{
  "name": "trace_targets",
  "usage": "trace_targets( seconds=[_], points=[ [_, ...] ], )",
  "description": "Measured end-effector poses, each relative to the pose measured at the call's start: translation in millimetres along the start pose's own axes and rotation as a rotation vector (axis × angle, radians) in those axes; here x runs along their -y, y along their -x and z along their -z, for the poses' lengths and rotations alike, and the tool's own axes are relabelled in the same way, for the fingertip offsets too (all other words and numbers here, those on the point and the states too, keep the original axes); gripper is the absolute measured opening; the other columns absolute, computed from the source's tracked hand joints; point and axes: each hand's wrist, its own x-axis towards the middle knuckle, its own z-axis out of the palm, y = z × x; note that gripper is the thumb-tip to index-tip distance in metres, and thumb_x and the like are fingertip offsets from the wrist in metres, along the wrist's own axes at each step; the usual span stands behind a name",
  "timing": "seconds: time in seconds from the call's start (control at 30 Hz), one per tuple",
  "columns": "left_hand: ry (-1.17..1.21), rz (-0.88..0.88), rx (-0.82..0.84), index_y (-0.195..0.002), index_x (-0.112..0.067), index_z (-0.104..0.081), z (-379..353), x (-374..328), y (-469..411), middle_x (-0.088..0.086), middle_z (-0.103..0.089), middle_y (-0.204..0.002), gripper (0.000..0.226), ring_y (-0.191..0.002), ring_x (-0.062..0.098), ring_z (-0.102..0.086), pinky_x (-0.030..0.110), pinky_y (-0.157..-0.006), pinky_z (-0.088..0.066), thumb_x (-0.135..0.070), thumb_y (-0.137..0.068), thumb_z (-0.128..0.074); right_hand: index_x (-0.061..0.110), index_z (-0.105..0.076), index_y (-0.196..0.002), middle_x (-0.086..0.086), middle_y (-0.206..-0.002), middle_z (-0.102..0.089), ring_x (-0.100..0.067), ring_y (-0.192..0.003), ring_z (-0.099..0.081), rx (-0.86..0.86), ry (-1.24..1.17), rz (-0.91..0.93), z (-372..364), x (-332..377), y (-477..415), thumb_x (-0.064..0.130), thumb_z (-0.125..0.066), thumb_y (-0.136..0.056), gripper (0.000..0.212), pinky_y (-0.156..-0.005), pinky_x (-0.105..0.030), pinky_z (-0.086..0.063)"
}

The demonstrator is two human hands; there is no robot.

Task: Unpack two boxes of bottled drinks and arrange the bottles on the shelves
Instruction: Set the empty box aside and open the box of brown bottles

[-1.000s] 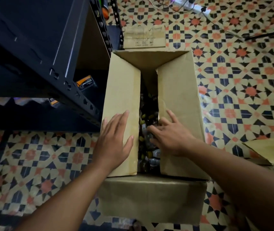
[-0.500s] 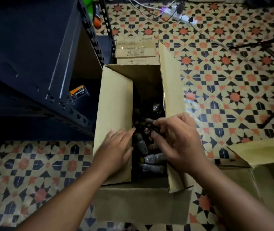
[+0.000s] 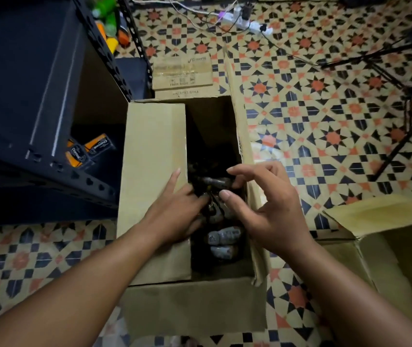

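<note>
A tiled floor [image 3: 300, 101] is seen from above, patterned with black, cream and orange stars and diamonds. At the far edge a white power strip [image 3: 246, 21] lies on the tiles, with several plugs seated in it and thin cables [image 3: 290, 52] trailing away to the right. On the far right, the black legs of a stand [image 3: 400, 91] are spread across the floor. At the left, two small orange-and-black packs [image 3: 92, 150] printed with the word "Charcoal" are seen lying side by side in shadow. Beyond the middle of the scene, a flat piece of printed cardboard [image 3: 182, 73] marked "THIS SIDE UP" lies on the tiles.
</note>
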Motion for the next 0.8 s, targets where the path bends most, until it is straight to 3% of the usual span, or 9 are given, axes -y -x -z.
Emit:
trace_targets(
  seconds=[0.1, 0.2, 0.3, 0.4, 0.53, 0.6, 0.67, 0.73, 0.8],
  points=[
    [0.1, 0.134, -0.101, -0.135, -0.016, -0.058, 32, -2, 8, -0.001, -0.071, -0.105, 0.055, -0.115, 0.022, -0.059, 0.053, -0.124, -0.01, -0.045, -0.089, -0.055, 0.029, -0.064, -0.122, 0.015, -0.096, -0.062, -0.011, -0.098, -0.052, 0.013, 0.039, -0.057, 15, 2, 1, 0.044, -0.067, -0.089, 0.036, -0.082, -0.02, -0.043],
    [0.189, 0.229, -0.193, -0.14, -0.016, -0.055, 56, -5, 31, 0.002, -0.068, -0.117, 0.057, -0.127, 0.022, -0.053, 0.054, -0.124, -0.017, -0.037, -0.088, -0.068, 0.027, -0.066, -0.121, 0.014, -0.099, -0.062, -0.012, -0.1, -0.052, 0.043, 0.065, -0.11, 24, 6, 5, 0.042, -0.073, -0.088, 0.038, -0.085, -0.008, -0.036],
    [0.298, 0.374, -0.273, -0.144, -0.014, -0.05, 80, -10, 53, 0.008, -0.063, -0.129, 0.066, -0.138, 0.023, -0.045, 0.054, -0.123, -0.017, -0.026, -0.084, -0.075, 0.026, -0.066, -0.123, 0.016, -0.102, -0.061, -0.01, -0.103, -0.05, 0.089, 0.093, -0.161, 30, 15, 4, 0.032, -0.081, -0.084, 0.042, -0.085, -0.005, -0.034],
    [0.378, 0.577, -0.316, -0.152, -0.016, -0.038, 103, -14, 68, 0.011, -0.059, -0.134, 0.076, -0.146, 0.023, -0.035, 0.05, -0.125, -0.014, -0.032, -0.087, -0.074, 0.03, -0.062, -0.129, 0.02, -0.1, -0.055, -0.009, -0.103, -0.047, 0.145, 0.118, -0.269, 34, 27, -2, 0.034, -0.081, -0.085, 0.048, -0.08, -0.016, -0.039],
    [0.502, 0.811, -0.395, -0.158, -0.021, -0.026, 119, -10, 83, 0.009, -0.041, -0.147, 0.084, -0.143, 0.024, -0.031, 0.044, -0.117, -0.034, -0.028, -0.09, -0.074, 0.029, -0.055, -0.134, 0.015, -0.103, -0.046, -0.014, -0.102, -0.044, 0.124, 0.273, -0.386, 32, 38, -12, 0.03, -0.076, -0.09, 0.049, -0.077, -0.033, -0.042],
    [0.533, 0.855, -0.424, -0.16, -0.027, -0.021, 121, -5, 88, 0.001, -0.02, -0.161, 0.083, -0.146, 0.02, -0.027, 0.039, -0.116, -0.036, -0.022, -0.093, -0.07, 0.034, -0.045, -0.142, 0.005, -0.122, -0.043, -0.013, -0.107, -0.044, 0.127, 0.299, -0.435, 30, 43, -14, 0.028, -0.075, -0.091, 0.059, -0.079, -0.039, -0.051],
    [0.642, 0.933, -0.403, -0.161, -0.036, -0.01, 121, 0, 91, -0.006, -0.008, -0.168, 0.087, -0.149, 0.016, -0.027, 0.035, -0.116, -0.036, -0.021, -0.097, -0.066, 0.039, -0.028, -0.155, -0.001, -0.154, -0.028, -0.012, -0.119, -0.041, 0.135, 0.19, -0.526, 28, 43, -15, 0.026, -0.073, -0.094, 0.077, -0.091, -0.041, -0.051],
    [0.752, 1.006, -0.348, -0.159, -0.045, -0.002, 118, 3, 93, -0.003, -0.028, -0.165, 0.089, -0.141, 0.015, -0.041, 0.034, -0.11, -0.043, -0.024, -0.098, -0.064, 0.042, -0.006, -0.162, -0.001, -0.168, -0.02, -0.017, -0.138, -0.039, 0.169, 0.057, -0.653, 28, 43, -18, 0.026, -0.069, -0.097, 0.092, -0.107, -0.04, -0.041],
    [0.806, 1.049, -0.297, -0.159, -0.048, -0.008, 117, 5, 93, -0.003, -0.05, -0.151, 0.082, -0.104, 0.002, -0.058, 0.02, -0.082, -0.049, -0.028, -0.1, -0.061, 0.049, 0.003, -0.161, 0.0, -0.167, -0.028, -0.025, -0.149, -0.035, 0.217, -0.052, -0.77, 27, 43, -20, 0.024, -0.065, -0.101, 0.093, -0.117, -0.046, -0.035]
  ],
)
